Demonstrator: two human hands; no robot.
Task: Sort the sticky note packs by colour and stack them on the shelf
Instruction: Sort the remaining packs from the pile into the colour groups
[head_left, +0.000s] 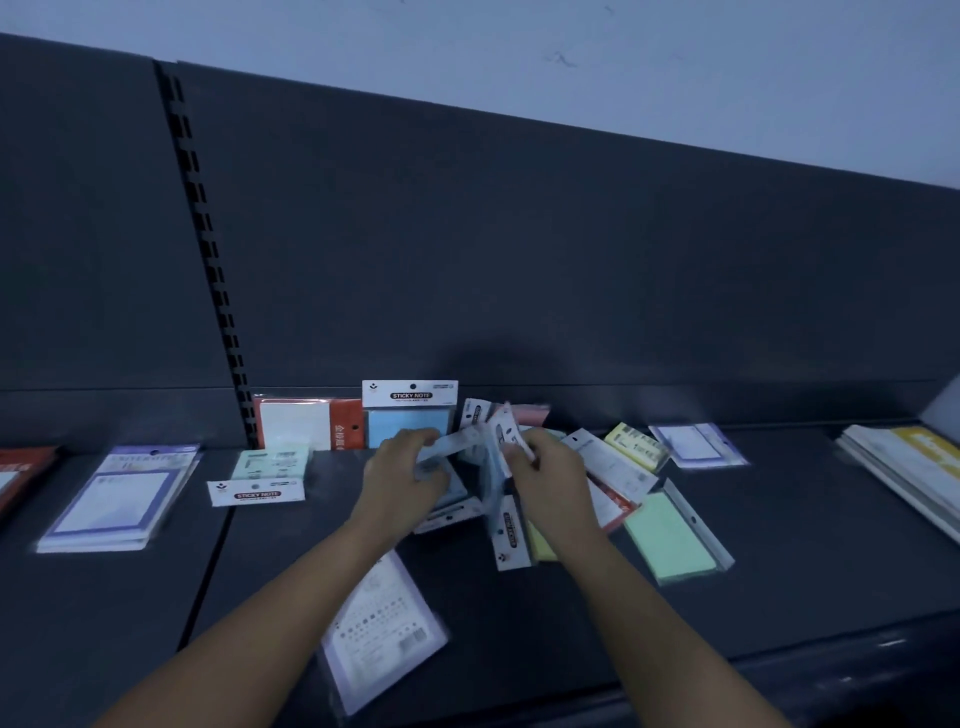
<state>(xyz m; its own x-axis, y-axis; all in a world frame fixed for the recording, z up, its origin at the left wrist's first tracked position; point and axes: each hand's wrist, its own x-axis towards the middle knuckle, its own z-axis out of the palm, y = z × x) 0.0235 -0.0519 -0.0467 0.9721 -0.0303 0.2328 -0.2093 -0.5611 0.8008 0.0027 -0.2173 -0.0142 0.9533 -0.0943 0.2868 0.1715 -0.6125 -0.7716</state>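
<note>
The dark shelf (779, 545) carries scattered sticky note packs (641, 446) — a purple-bordered stack (117, 499) at nine o'clock from the hands, a green pack (670, 540) at four, an upright blue pack (408, 415) leaning on the back panel (571, 260) at twelve. Over the middle heap, the left hand (405, 473) grips a pale blue pack (441, 447) — the right hand (545, 467) pinches a few blurred upright packs (496, 431).

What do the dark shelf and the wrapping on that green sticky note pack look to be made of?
The shelf looks like painted sheet metal, matt dark grey: flat panels and a slotted upright at the back. The green sticky note pack seems to be paper in a clear, glossy plastic sleeve, whose pale edge strip juts past the green block.
</note>
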